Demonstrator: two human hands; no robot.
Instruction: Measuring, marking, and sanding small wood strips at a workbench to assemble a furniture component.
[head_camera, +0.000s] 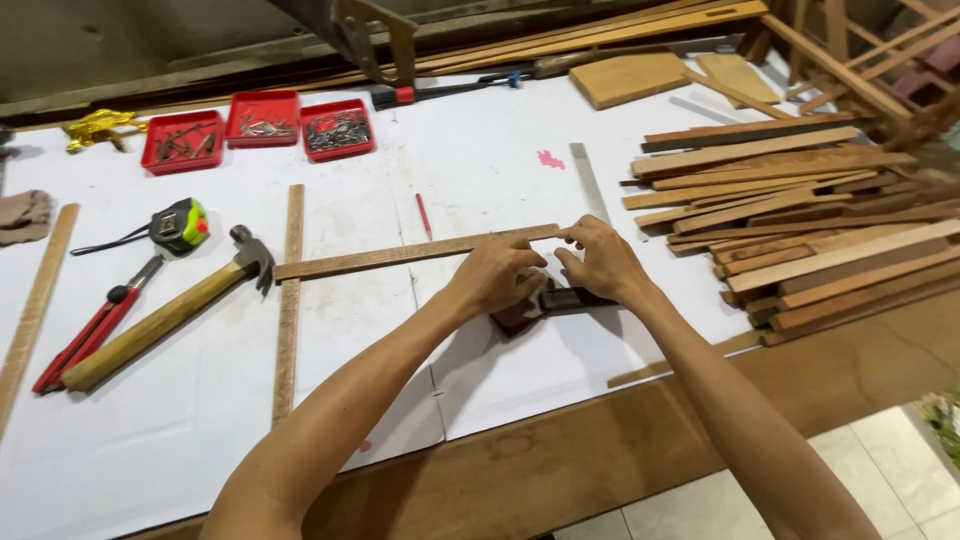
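Slat was pinned flat across the worktop at its right end by the fingers of both hands, left and right, curled shut on it above a dark square.

A single head-worn camera looks steeply down and forward from the near edge of the white-covered workbench, close above the person's own forearms. It faces the bench's far edge; the right edge and a strip of tiled floor enter at lower right.
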